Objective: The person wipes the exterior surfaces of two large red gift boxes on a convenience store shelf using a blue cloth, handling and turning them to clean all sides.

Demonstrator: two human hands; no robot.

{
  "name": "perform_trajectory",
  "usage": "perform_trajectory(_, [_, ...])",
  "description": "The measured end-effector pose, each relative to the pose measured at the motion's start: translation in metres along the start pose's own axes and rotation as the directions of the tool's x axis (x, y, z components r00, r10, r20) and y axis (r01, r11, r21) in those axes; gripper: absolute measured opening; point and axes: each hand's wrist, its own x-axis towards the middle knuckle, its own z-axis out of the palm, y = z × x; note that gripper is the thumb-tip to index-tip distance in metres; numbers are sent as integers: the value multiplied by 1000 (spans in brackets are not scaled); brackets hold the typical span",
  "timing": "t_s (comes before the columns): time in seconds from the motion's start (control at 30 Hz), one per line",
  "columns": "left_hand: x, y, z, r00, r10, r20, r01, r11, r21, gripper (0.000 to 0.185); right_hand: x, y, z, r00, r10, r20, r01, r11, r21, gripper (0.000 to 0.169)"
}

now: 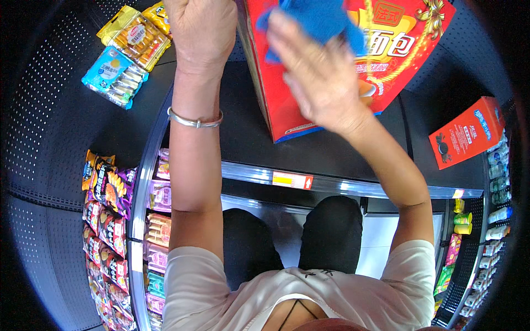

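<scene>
A big red gift box of bread (285,95) stands tilted on the black shelf before me, a gold cord hanging over its printed face. My right hand (321,74), blurred, lies over a blue cloth (314,20) against the upper front of the box. Its fingers are spread, and whether they grip the cloth cannot be told. At the top edge, my left hand (205,31) is bent into a fist shape beside the box's left side, with a silver bangle on the wrist. The picture's edge cuts off its fingers, so what it holds is hidden.
Yellow bread packs (138,39) and a blue sandwich-bread pack (114,76) lie at the upper left. A red carton (468,132) stands at the right. The shelf's clear front rail (248,173) runs before my knees, with a price tag (292,181). Snack bags (109,186) fill the left shelves.
</scene>
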Motion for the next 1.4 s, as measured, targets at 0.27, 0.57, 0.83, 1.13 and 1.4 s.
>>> perform_trajectory(0.27, [-3,-11,3,989,71,-126,-39,972,233,29,-81,-25,9,959,-119,259,93,989,111,58])
perform_trajectory(0.57, [-7,-11,4,991,121,-50,-93,921,379,27,-131,-25,28,949,-114,295,40,969,246,68])
perform_trajectory(0.83, [-10,-9,10,987,105,-125,-51,925,376,27,-146,-31,35,945,-106,309,17,960,279,66])
perform_trajectory(1.13, [-14,-12,5,982,56,-183,14,933,361,30,-142,-30,29,971,-75,228,0,950,312,60])
perform_trajectory(1.4, [-9,-11,0,977,81,-196,-18,952,306,28,-147,-32,39,975,-97,199,37,957,289,53])
